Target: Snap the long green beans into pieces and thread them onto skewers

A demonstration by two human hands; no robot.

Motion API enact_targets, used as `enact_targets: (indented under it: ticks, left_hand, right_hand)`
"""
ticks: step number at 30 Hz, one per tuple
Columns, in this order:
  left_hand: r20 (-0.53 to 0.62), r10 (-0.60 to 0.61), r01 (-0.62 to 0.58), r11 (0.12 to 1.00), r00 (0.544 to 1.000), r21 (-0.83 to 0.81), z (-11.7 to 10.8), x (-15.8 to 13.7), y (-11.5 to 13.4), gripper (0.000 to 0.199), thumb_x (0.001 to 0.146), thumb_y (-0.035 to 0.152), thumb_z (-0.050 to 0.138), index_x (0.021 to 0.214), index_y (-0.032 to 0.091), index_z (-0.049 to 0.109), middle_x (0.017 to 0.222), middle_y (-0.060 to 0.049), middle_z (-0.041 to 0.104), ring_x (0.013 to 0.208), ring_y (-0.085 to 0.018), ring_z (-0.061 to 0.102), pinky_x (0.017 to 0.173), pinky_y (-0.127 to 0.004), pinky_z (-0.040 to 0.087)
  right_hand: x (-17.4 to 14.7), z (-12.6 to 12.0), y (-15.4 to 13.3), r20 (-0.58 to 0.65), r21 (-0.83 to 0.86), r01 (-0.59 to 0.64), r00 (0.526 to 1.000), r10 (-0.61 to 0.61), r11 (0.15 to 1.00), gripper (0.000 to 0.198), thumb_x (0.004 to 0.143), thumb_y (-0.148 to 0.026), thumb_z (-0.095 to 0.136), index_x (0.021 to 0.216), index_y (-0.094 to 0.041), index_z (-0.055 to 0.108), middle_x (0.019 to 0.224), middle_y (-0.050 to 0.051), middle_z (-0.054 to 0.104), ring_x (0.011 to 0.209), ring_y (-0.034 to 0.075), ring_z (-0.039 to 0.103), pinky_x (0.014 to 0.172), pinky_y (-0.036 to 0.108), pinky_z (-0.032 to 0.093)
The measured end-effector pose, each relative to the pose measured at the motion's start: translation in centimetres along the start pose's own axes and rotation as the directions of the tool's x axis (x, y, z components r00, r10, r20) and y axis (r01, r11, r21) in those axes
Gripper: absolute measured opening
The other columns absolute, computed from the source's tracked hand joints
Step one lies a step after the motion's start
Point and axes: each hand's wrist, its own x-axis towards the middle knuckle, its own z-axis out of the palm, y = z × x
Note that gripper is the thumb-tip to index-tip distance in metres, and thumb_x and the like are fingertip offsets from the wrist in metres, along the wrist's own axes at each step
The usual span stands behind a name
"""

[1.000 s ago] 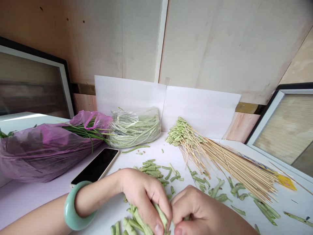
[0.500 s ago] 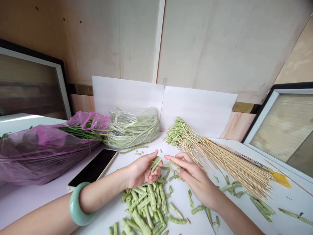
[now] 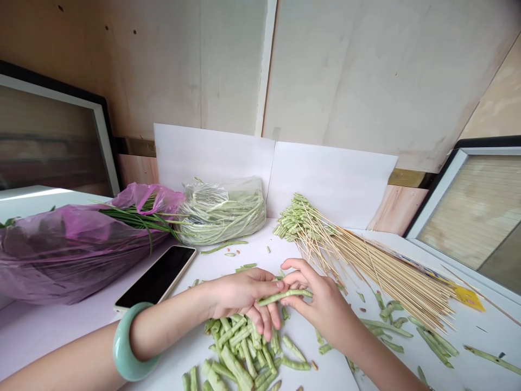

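Observation:
A long green bean piece [image 3: 280,297] stretches between my two hands, above a heap of short-cut green beans [image 3: 238,345]. My left hand [image 3: 248,296] has its thumb and fingers at the bean's left end, and its lower fingers hang loosely apart. My right hand [image 3: 319,296] pinches the bean's other end between thumb and fingers, index raised and bent. The fingertips of both hands meet above the bean, where they partly hide one another. A pale green bangle [image 3: 132,342] circles my left wrist.
Bean-loaded skewers [image 3: 299,217] lie back right beside many bare bamboo skewers [image 3: 391,271]. Loose bean scraps [image 3: 393,326] lie on the right. A phone [image 3: 157,277], a purple bag of greens [image 3: 73,250] and a clear bag of long beans [image 3: 223,212] stand left.
My left hand has turned palm-down and moved toward my right hand. The short bean pieces on its fingers no longer show there. A longer bean piece is now between both hands.

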Motion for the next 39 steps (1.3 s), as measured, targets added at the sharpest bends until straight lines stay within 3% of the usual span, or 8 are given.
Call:
enact_targets:
  ticks: [11,16,19,23,26,33,36,39]
  left_hand:
    - [-0.077,0.102,-0.091,0.988,0.992,0.127,0.9,-0.7,0.6,0.044,0.065,0.053,0.075,0.070,0.017,0.050,0.045,0.011,0.037,0.038,-0.002,0.025,0.036,-0.019,0.013]
    - [0.102,0.062,-0.074,0.991,0.993,0.115,0.5,-1.5,1.3,0.039,0.070,0.049,0.074,0.066,0.018,0.051,0.043,0.011,0.028,0.038,-0.003,0.019,0.035,-0.019,0.011]
    - [0.230,-0.034,-0.028,0.966,0.973,0.258,0.4,-2.1,1.8,0.043,0.069,0.059,0.070,0.064,0.019,0.055,0.043,0.008,0.033,0.038,-0.005,0.025,0.035,-0.020,0.015]
    - [0.454,-0.185,-0.045,0.891,0.872,0.451,0.4,-2.9,2.5,0.058,0.059,0.079,0.060,0.059,0.021,0.057,0.045,0.003,0.040,0.039,-0.010,0.032,0.036,-0.026,0.024]
    - [0.545,-0.251,-0.003,0.907,0.800,0.421,0.6,-3.4,2.5,0.060,0.053,0.080,0.062,0.066,0.022,0.059,0.045,0.002,0.041,0.039,-0.012,0.033,0.037,-0.029,0.027]
    - [0.174,0.137,-0.107,0.980,0.975,-0.170,0.4,-2.2,1.7,0.031,0.077,0.044,0.067,0.069,0.017,0.054,0.041,0.010,0.028,0.031,-0.004,0.024,0.033,-0.019,0.015]
    - [-0.038,0.066,-0.074,0.951,0.997,-0.299,-0.3,-0.8,1.3,0.025,0.084,0.037,0.058,0.072,0.016,0.052,0.044,0.008,0.034,0.033,-0.003,0.026,0.035,-0.016,0.016]
    - [-0.120,0.004,-0.043,0.944,0.993,-0.327,-1.0,0.0,0.7,0.024,0.088,0.034,0.049,0.075,0.014,0.053,0.047,0.005,0.043,0.034,-0.004,0.035,0.036,-0.015,0.020]
  right_hand:
    - [-0.2,0.0,0.1,-0.059,-0.134,0.010,0.998,-0.018,0.991,0.018,0.076,-0.015,0.062,0.087,-0.022,0.049,0.074,-0.003,0.053,0.060,0.013,0.049,0.055,0.024,0.040]
    - [-0.4,-0.7,-0.5,0.186,-0.083,0.096,0.979,-0.079,0.992,0.037,0.083,-0.019,0.059,0.056,-0.020,0.033,0.058,-0.007,0.036,0.054,0.010,0.036,0.050,0.023,0.028]
    - [-1.0,-0.4,-1.8,0.396,0.082,0.089,0.911,-0.114,0.993,0.043,0.084,-0.018,0.058,0.053,-0.020,0.028,0.056,-0.007,0.030,0.053,0.009,0.031,0.050,0.024,0.026]
    - [-2.0,-0.2,-3.9,0.535,0.227,0.038,0.830,-0.157,0.973,0.051,0.087,-0.021,0.054,0.050,-0.020,0.020,0.054,-0.007,0.018,0.051,0.010,0.022,0.049,0.026,0.022]
    - [-2.0,-1.0,-4.3,0.501,0.332,0.022,0.843,-0.196,0.943,0.051,0.088,-0.038,0.052,0.048,-0.021,0.027,0.050,-0.007,0.023,0.048,0.010,0.025,0.047,0.027,0.022]
    - [-0.6,-1.4,-1.7,0.181,0.233,-0.060,0.983,0.017,0.971,0.045,0.094,-0.055,0.042,0.072,-0.019,0.056,0.053,-0.006,0.041,0.049,0.012,0.044,0.053,0.025,0.034]
    - [-0.5,-0.9,-1.1,0.109,0.199,-0.174,0.982,0.155,0.964,0.043,0.097,-0.054,0.032,0.090,-0.020,0.058,0.050,-0.009,0.033,0.041,0.011,0.035,0.045,0.024,0.029]
    - [-0.7,-0.8,-1.1,0.012,0.096,-0.151,0.989,0.151,0.984,0.038,0.099,-0.043,0.031,0.106,-0.021,0.061,0.068,-0.003,0.046,0.052,0.012,0.043,0.049,0.024,0.036]
